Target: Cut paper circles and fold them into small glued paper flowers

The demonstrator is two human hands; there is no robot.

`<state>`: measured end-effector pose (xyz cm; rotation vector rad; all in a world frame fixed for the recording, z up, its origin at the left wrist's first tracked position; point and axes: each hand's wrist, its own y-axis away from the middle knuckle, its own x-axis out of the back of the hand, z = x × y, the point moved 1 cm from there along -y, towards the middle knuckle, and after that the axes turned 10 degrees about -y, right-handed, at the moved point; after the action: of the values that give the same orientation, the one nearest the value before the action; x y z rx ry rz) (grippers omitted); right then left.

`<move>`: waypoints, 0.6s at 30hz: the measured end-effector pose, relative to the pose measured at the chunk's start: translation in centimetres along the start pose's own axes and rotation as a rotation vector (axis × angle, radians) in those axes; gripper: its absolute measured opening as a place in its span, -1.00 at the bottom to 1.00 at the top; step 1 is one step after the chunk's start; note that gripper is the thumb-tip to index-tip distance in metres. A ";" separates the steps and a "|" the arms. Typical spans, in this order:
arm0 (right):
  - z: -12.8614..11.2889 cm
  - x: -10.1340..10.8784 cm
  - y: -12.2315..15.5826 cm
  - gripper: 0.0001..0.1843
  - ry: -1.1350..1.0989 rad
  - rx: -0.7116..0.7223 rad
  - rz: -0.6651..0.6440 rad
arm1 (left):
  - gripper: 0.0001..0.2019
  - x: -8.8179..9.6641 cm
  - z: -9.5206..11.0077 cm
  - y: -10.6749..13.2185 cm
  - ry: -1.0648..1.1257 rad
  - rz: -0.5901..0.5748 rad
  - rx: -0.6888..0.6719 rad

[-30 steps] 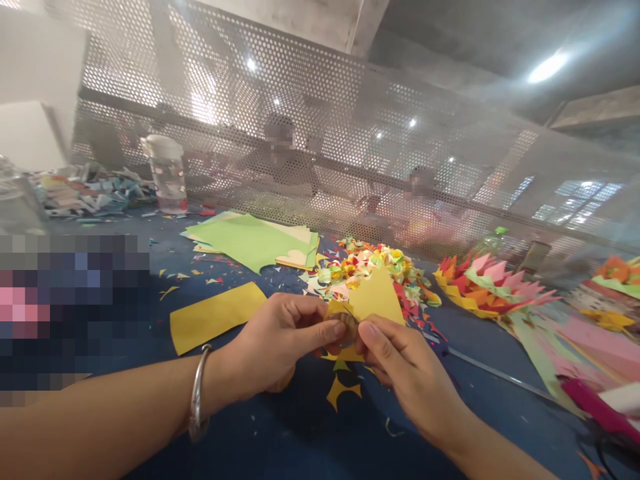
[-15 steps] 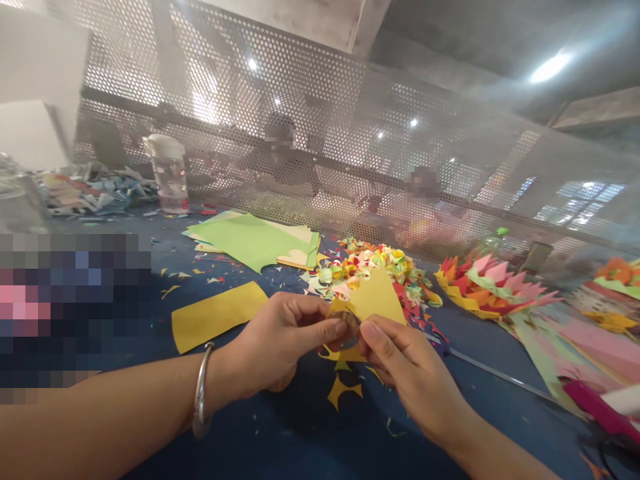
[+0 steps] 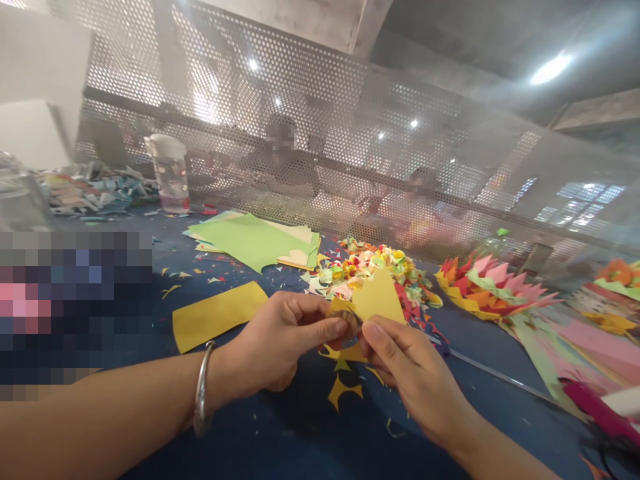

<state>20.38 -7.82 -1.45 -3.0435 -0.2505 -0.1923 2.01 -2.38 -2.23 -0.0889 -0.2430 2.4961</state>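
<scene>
My left hand (image 3: 280, 337) and my right hand (image 3: 400, 363) meet over the blue table (image 3: 280, 440), both pinching one small folded piece of yellow paper (image 3: 377, 297). Its pointed upper part sticks up above my fingertips. A silver bangle (image 3: 201, 393) sits on my left wrist. Yellow offcuts (image 3: 343, 390) lie on the table right under my hands. A flat yellow paper strip (image 3: 215, 315) lies just left of my left hand.
Green paper sheets (image 3: 250, 240) lie behind the strip. A heap of small coloured paper pieces (image 3: 373, 267) and spiky paper stacks (image 3: 493, 283) lie beyond. Pink-handled scissors (image 3: 597, 410) sit at the right. A plastic jar (image 3: 167, 173) stands before the perforated metal screen (image 3: 350, 133); people sit behind it.
My fingers have shifted slightly on the yellow paper; hands and paper stay in almost the same place.
</scene>
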 end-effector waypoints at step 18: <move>-0.3 0.0 0.1 -0.52 0.031 0.009 0.008 | -0.86 0.1 0.1 -0.1 -0.010 -0.008 -0.001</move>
<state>20.39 -7.91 -1.19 -3.0291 -0.2356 -0.2371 1.97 -2.31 -2.08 -0.0754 -0.2479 2.4894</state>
